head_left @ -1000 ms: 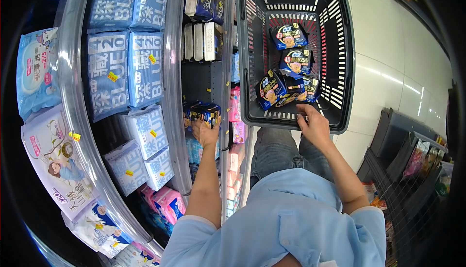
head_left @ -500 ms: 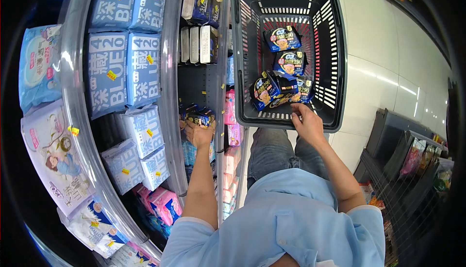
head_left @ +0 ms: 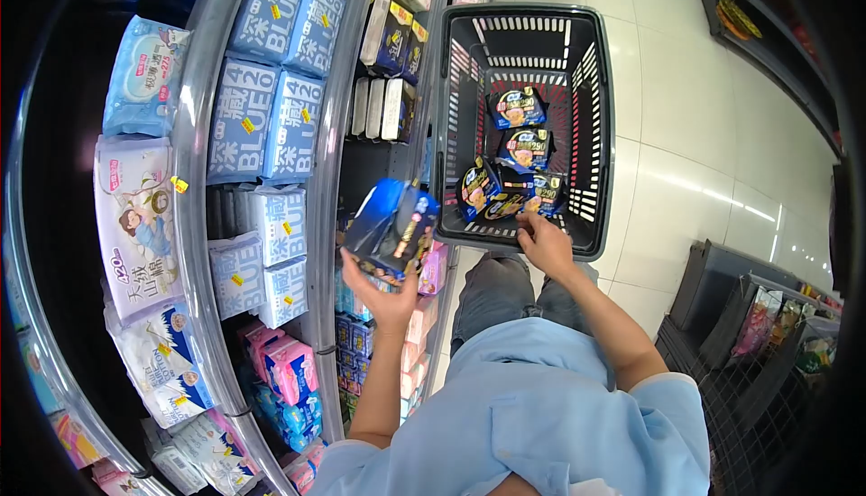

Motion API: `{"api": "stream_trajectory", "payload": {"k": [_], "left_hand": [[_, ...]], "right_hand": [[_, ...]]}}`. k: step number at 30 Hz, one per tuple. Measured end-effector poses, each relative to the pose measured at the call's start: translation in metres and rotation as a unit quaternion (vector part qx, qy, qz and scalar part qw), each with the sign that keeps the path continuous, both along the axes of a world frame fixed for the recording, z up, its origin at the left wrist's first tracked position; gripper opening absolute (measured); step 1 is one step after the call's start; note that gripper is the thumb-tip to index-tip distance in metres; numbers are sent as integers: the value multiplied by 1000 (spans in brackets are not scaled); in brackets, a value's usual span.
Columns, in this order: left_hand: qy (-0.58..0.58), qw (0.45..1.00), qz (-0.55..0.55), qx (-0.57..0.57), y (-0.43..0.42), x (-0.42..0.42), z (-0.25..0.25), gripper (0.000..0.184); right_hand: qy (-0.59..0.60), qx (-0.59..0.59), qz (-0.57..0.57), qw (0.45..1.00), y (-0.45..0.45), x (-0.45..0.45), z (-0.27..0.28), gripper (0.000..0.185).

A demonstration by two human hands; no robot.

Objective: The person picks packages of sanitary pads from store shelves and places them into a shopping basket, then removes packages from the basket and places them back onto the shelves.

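My left hand (head_left: 386, 298) holds a dark blue pack of sanitary pads (head_left: 388, 230), tilted and a little blurred, in front of the shelf. Its fingers and thumb grip the pack's near end. The black shopping basket (head_left: 593, 135) stands in front of my legs. Over its near rim my right hand (head_left: 547, 245) is curled, fingertips inside, close to the packs there. Several dark blue pad packs with yellow lettering lie in the basket, including one upper pack (head_left: 518, 108) and one tilted pack (head_left: 476, 188) at the left.
Shelves along the left hold light blue pad packs (head_left: 242, 117), a lilac pack (head_left: 135, 225) and pink packs (head_left: 287, 365). Dark-and-white packs (head_left: 390, 108) stand on the shelf beside the basket. Pale floor tiles (head_left: 667, 99) run along the right, with a wire rack (head_left: 749, 361) at lower right.
My left hand has drawn the blue pack out of the shelf and lifted it toward the basket. My right hand stays at the basket's near rim. The view has shifted.
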State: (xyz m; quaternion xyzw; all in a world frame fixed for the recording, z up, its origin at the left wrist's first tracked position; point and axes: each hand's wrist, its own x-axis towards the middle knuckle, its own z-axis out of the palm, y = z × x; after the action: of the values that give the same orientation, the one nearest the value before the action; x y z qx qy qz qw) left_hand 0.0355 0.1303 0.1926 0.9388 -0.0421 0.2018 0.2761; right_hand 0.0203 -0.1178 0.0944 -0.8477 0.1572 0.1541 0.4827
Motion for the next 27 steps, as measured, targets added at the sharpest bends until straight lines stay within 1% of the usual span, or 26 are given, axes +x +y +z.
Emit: {"api": "stream_trajectory", "payload": {"k": [1, 2, 3, 4, 5, 6, 7, 9, 12, 13, 15, 16, 18, 19, 21, 23, 25, 27], "left_hand": [[-4, 1000, -19, -8, -12, 4, 2, 95], [17, 999, -35, -23, -25, 9, 2, 97], [5, 997, -78, -3, -38, 17, 2, 97], [16, 996, -85, 4, -56, 22, 0, 95], [55, 993, -105, -14, -74, 28, 3, 95], [73, 989, -131, -10, -89, 33, -1, 96], [87, 984, -153, -13, -104, 38, -8, 97], [115, 977, -181, -14, -131, 47, -24, 92], [167, 970, -172, -30, -154, 49, -60, 90], [180, 968, -170, -41, -157, 48, -65, 91], [195, 955, -221, -20, -152, 42, -68, 81], [204, 947, -247, -10, -151, 40, -67, 77], [145, 955, -256, -27, -137, 41, -61, 67], [116, 958, -259, -36, -125, 43, -56, 62], [86, 969, -209, -96, -94, 51, -48, 51], [78, 981, -114, -135, -58, 56, -48, 49], [69, 989, -20, -131, -12, 62, -75, 49], [45, 998, 44, -30, 34, 70, -105, 52]], "right_hand": [[0, 14, -12, 1000, -1, 2, 4, 31], [14, 45, -33, 998, -3, 5, 10, 32], [-20, 110, -108, 988, -4, 5, 5, 33], [-54, 176, -180, 966, -4, 4, -9, 33], [-86, 241, -248, 934, -6, 3, -21, 33], [-107, 258, -272, 921, -12, 2, -28, 37], [-128, 301, -302, 896, -16, 2, -21, 41], [-171, 253, -320, 897, -23, 0, -24, 46], [-200, 214, -335, 896, -26, -2, -14, 50], [-229, 221, -340, 885, -24, -1, -19, 51], [-205, 118, -273, 932, -27, 0, -24, 54], [-192, 94, -261, 941, -26, 2, -27, 55], [-163, 43, -235, 957, -25, 5, -34, 58], [-159, 39, -238, 957, -25, 6, -34, 58], [-149, 31, -243, 958, -26, 6, -30, 58], [-146, 24, -250, 957, -24, 6, -28, 59], [-142, 12, -253, 957, -23, 7, -29, 59], [-145, 5, -256, 956, -21, 7, -28, 58]]}}
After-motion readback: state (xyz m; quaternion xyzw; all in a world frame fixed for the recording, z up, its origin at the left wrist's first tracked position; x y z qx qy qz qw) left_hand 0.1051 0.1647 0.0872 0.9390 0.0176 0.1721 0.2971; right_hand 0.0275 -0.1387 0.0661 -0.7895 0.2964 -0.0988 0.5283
